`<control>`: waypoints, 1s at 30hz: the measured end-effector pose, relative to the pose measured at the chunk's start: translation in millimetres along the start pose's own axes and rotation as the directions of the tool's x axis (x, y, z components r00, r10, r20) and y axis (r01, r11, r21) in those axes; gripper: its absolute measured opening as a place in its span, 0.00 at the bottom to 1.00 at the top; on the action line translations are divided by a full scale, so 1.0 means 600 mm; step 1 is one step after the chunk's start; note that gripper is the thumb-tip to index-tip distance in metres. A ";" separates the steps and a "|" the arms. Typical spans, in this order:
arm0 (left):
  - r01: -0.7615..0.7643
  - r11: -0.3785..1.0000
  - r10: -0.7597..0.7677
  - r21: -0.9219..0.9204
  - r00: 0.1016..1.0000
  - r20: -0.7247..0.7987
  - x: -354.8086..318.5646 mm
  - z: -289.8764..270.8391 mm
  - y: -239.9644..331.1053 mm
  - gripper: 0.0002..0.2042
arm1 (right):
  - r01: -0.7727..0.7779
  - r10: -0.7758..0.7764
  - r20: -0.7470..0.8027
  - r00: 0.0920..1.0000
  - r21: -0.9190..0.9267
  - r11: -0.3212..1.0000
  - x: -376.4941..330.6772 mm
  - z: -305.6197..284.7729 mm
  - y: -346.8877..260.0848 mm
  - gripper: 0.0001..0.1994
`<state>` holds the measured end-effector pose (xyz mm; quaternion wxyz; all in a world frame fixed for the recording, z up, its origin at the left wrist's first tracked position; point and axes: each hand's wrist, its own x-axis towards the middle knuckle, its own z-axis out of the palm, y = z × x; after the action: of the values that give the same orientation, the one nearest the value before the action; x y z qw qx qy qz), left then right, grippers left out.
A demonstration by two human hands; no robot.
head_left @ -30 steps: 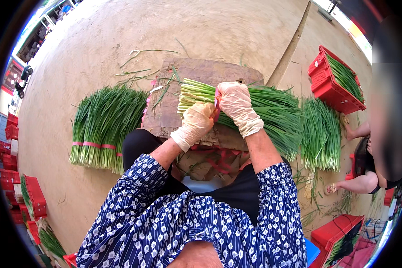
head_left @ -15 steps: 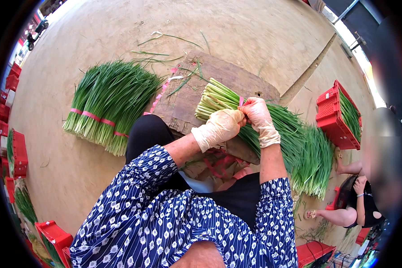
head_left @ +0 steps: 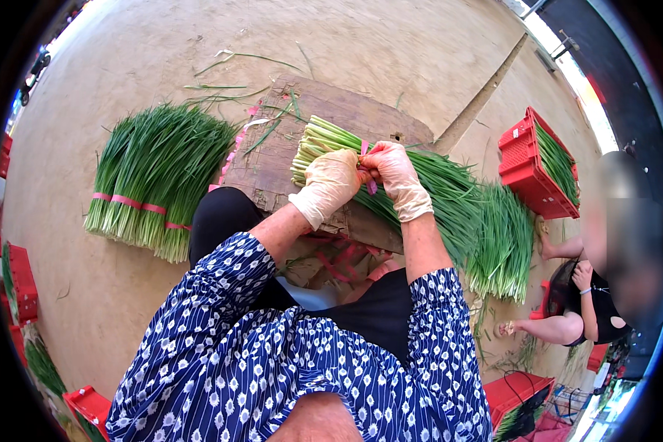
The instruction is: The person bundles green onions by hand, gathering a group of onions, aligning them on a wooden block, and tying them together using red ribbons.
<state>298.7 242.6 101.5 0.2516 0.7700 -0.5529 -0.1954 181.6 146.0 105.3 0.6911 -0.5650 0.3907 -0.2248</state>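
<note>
A thick bunch of green chives [head_left: 440, 177] lies across a worn wooden board [head_left: 269, 173], pale stem ends to the left and leaves trailing right. A pink ribbon [head_left: 371, 187] goes round the stems. My left hand [head_left: 328, 184], in a thin whitish glove, is closed at the near side of the bunch with its fingertips on the ribbon. Close against it, my right hand [head_left: 399, 177], gloved too, pinches the ribbon on top of the stems. The fingers partly hide where the ribbon ends meet.
Several pink-tied chive bunches [head_left: 158, 173] stand at left; loose chives [head_left: 501, 243] lie at right. Beyond them is a red crate [head_left: 519, 158] of chives. Pink ribbon scraps [head_left: 335, 265] lie below the board. Another person's hand [head_left: 582, 276] and legs show at right.
The whole scene has shifted left and slightly up in the view. A pink ribbon end now shows below my fingers; both hands remain together at the tie.
</note>
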 end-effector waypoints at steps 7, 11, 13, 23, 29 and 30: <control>0.051 0.999 -0.051 -0.011 0.999 -0.001 -0.001 0.003 0.009 0.13 | 0.181 -0.175 0.088 0.981 -0.064 0.981 0.011 -0.004 0.020 0.09; 0.055 0.998 -0.055 -0.015 0.998 -0.015 -0.001 0.007 0.006 0.11 | 0.359 -0.351 0.093 0.932 -0.385 0.850 0.005 0.002 0.012 0.10; 0.034 0.999 -0.035 -0.022 0.999 -0.035 0.000 0.009 0.002 0.11 | 0.302 -0.333 0.065 0.941 -0.607 0.735 -0.001 0.003 0.000 0.08; -0.034 0.999 0.023 -0.042 0.971 -0.240 0.002 0.036 -0.008 0.13 | 0.191 -0.405 0.000 0.914 -0.882 0.431 -0.012 0.021 -0.003 0.09; -0.126 0.984 0.089 -0.128 0.961 -0.263 -0.010 0.042 -0.028 0.08 | 0.089 -0.238 -0.150 0.960 -0.640 0.763 -0.008 0.018 0.011 0.09; -0.152 0.979 0.109 -0.139 0.954 -0.279 -0.014 0.042 -0.030 0.08 | 0.043 -0.150 -0.165 0.975 -0.521 0.853 -0.008 0.019 0.009 0.09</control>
<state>294.7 251.2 70.7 0.3973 0.7286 -0.5459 -0.1152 186.8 157.9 102.4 0.4604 -0.7223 0.4747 -0.2023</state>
